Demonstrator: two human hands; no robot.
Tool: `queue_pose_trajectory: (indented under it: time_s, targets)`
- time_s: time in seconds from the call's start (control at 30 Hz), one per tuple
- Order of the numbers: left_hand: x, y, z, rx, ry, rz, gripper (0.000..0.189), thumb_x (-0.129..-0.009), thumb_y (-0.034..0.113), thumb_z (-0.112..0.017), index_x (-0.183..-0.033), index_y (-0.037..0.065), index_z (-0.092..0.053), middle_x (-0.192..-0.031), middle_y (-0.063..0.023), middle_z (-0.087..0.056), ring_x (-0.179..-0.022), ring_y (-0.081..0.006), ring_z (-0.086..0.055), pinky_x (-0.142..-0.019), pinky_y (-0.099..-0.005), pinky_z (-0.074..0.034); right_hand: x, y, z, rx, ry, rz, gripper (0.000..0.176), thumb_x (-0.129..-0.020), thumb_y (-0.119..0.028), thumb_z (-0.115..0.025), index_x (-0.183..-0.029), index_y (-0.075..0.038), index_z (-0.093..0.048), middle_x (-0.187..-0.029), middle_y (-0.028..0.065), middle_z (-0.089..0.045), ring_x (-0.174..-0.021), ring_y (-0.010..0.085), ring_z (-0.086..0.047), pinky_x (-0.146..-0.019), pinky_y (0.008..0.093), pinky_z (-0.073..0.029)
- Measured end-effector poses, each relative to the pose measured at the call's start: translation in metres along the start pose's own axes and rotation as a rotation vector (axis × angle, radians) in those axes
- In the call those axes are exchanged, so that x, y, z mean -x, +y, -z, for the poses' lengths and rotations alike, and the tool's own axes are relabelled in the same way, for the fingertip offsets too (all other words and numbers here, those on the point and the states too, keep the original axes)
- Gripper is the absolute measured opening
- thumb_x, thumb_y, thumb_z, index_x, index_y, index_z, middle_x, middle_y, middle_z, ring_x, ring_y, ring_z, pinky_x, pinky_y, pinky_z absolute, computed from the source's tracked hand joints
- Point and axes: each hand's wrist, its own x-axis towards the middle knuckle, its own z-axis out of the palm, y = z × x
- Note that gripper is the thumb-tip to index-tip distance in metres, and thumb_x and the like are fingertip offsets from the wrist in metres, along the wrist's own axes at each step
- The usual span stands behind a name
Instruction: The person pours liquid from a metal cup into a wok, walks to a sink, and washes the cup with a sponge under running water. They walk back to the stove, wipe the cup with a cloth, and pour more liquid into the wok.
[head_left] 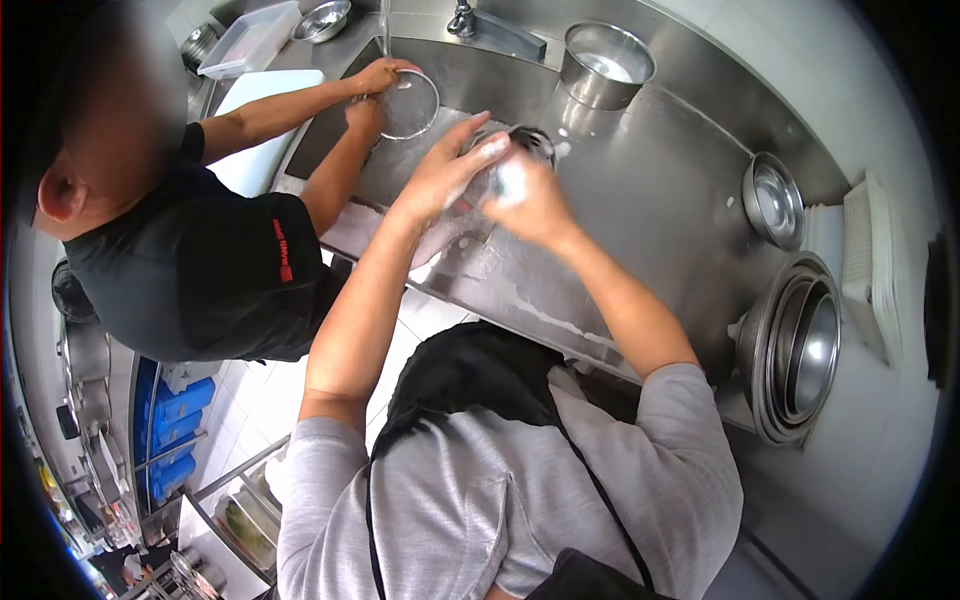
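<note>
- While foam (510, 182) whitens both hands, a shiny, curved metal vessel (537, 143) sits between them, partly hidden, over the bench (660, 230) beside the sink (450, 68).
- Left hand (447, 170) grasps the vessel, thumb and fingers apart at its side; right hand (535, 203) curls against it, blurred, so I cannot tell whether it grips anything.
- Smooth, cylindrical steel pot (608, 80) stands near the back wall; a round steel bowl (773, 200) and nested bowls (790, 350) lean at the right end.
- Wet, glossy steel stretches widely between the right hand and those bowls; the front edge runs below the forearms.
- To the left, space is tighter: a co-worker's hands (375, 85) hold a round-rimmed item (410, 104) near running water (386, 25).
</note>
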Motion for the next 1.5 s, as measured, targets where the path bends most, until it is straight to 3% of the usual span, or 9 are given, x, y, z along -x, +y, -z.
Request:
queue_pose_trajectory:
  time_s: [0.2,0.5,0.63,0.8,1.0,1.13,1.3,1.4,1.5]
  targets:
    - [0.080,-0.034,-0.011,0.765,-0.199,-0.141,0.089,-0.076,0.017,-0.072,-0.153,0.017,-0.026,-0.135,-0.0159,-0.051,-0.125,-0.0289,-0.053,-0.105,-0.0402,-0.044,0.025,-0.070,0.001,-0.987,-0.023,-0.510,0.044,-0.077,-0.003,-0.070,-0.117,0.004,-0.054,-0.103,0.0113,-0.067,-0.091,0.0183,-0.067,-0.079,0.0323,-0.055]
    - [0.277,-0.114,0.051,1.174,0.002,0.277,0.037,-0.093,0.035,-0.060,-0.113,0.005,-0.064,-0.106,-0.0141,-0.069,-0.097,-0.0324,-0.068,-0.089,-0.0486,-0.055,0.135,-0.148,-0.127,-0.145,-0.883,-0.217,0.045,-0.083,-0.042,-0.073,-0.108,-0.005,-0.068,-0.108,0.0145,-0.066,-0.099,0.0301,-0.065,-0.089,0.0377,-0.050]
    - [0.346,-0.139,0.080,1.326,0.008,0.392,0.044,-0.092,0.048,-0.057,-0.110,0.009,-0.066,-0.108,-0.0138,-0.069,-0.103,-0.0324,-0.066,-0.093,-0.0485,-0.053,0.186,-0.184,-0.186,-0.049,-0.521,-0.006,0.060,-0.072,-0.039,-0.081,-0.114,-0.004,-0.058,-0.101,0.0156,-0.061,-0.096,0.0366,-0.061,-0.086,0.0420,-0.049]
    - [0.401,-0.171,0.069,1.083,0.195,0.106,0.057,-0.093,0.051,-0.057,-0.133,0.010,-0.055,-0.126,-0.0143,-0.063,-0.113,-0.0302,-0.062,-0.097,-0.0473,-0.050,0.218,-0.206,-0.243,-0.573,-0.235,-0.593,0.043,-0.076,-0.030,-0.076,-0.105,-0.002,-0.061,-0.093,0.0164,-0.069,-0.086,0.0241,-0.067,-0.076,0.0357,-0.051]
    - [0.438,-0.143,0.109,1.197,0.016,0.174,0.070,-0.093,0.045,-0.060,-0.151,0.015,-0.036,-0.138,-0.0119,-0.055,-0.123,-0.0293,-0.057,-0.100,-0.0470,-0.049,0.241,-0.219,-0.250,0.138,-0.623,0.291,0.037,-0.076,-0.034,-0.074,-0.096,-0.003,-0.066,-0.090,0.0181,-0.068,-0.082,0.0322,-0.067,-0.074,0.0405,-0.051]
    - [0.447,-0.133,0.102,0.885,0.077,-0.097,0.083,-0.087,0.042,-0.068,-0.154,0.015,-0.028,-0.139,-0.0118,-0.052,-0.124,-0.0288,-0.055,-0.101,-0.0431,-0.049,0.224,-0.250,-0.254,-0.759,-0.421,-0.452,0.029,-0.077,-0.026,-0.073,-0.094,-0.002,-0.068,-0.084,0.0174,-0.068,-0.074,0.0310,-0.066,-0.074,0.0383,-0.053]
    - [0.445,-0.136,0.106,1.022,0.064,0.116,0.068,-0.090,0.051,-0.058,-0.147,0.016,-0.043,-0.131,-0.0115,-0.060,-0.115,-0.0301,-0.062,-0.096,-0.0503,-0.051,0.244,-0.225,-0.248,0.067,-0.625,0.292,0.031,-0.071,-0.016,-0.071,-0.099,-0.004,-0.069,-0.089,0.0191,-0.070,-0.083,0.0399,-0.068,-0.078,0.0434,-0.054]
    - [0.453,-0.133,0.097,0.930,0.090,0.223,0.068,-0.089,0.048,-0.062,-0.148,0.020,-0.042,-0.135,-0.0069,-0.058,-0.118,-0.0297,-0.060,-0.094,-0.0525,-0.051,0.250,-0.225,-0.236,0.063,-0.619,0.283,0.038,-0.069,-0.017,-0.072,-0.105,-0.005,-0.067,-0.096,0.0179,-0.069,-0.091,0.0378,-0.067,-0.086,0.0413,-0.051]
    - [0.446,-0.157,0.088,0.936,0.048,-0.097,0.077,-0.085,0.041,-0.070,-0.151,0.017,-0.036,-0.138,-0.0103,-0.055,-0.121,-0.0293,-0.058,-0.101,-0.0472,-0.047,0.237,-0.238,-0.241,-0.414,-0.672,-0.342,0.037,-0.069,-0.017,-0.073,-0.104,-0.003,-0.067,-0.093,0.0185,-0.070,-0.088,0.0382,-0.067,-0.082,0.0422,-0.052]
